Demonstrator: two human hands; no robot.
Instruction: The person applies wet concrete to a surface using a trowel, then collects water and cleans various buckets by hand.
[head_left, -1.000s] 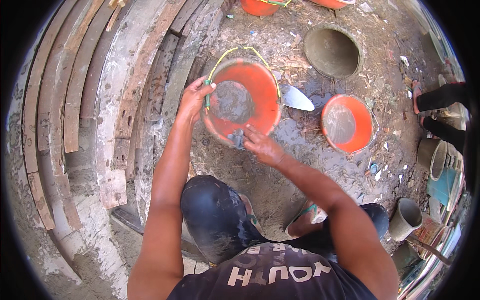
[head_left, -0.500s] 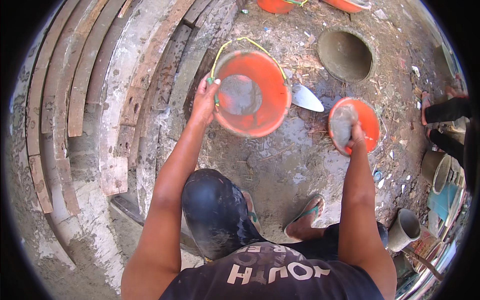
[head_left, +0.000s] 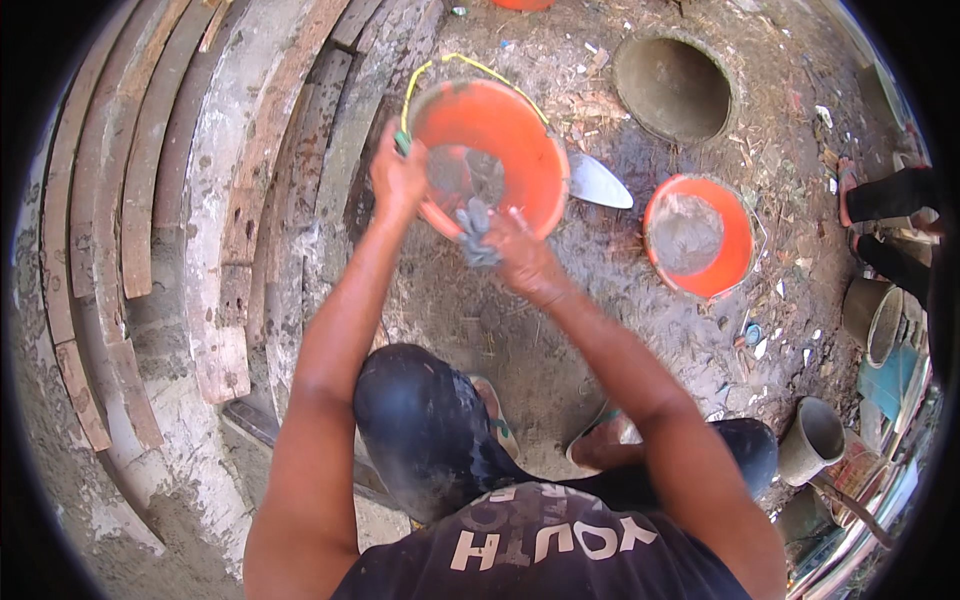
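The right hand's fingers close on a wet grey lump at the near rim of the tilted orange bucket. The left hand grips that rim; a firm hold should keep the tilt steady on the ground.

Tilted orange bucket, mortar inside

No packages, signs or screens show anywhere on this dirt work yard. The only printed surface is the person's dark shirt at the lower edge, bearing large pale block letters seen upside down.
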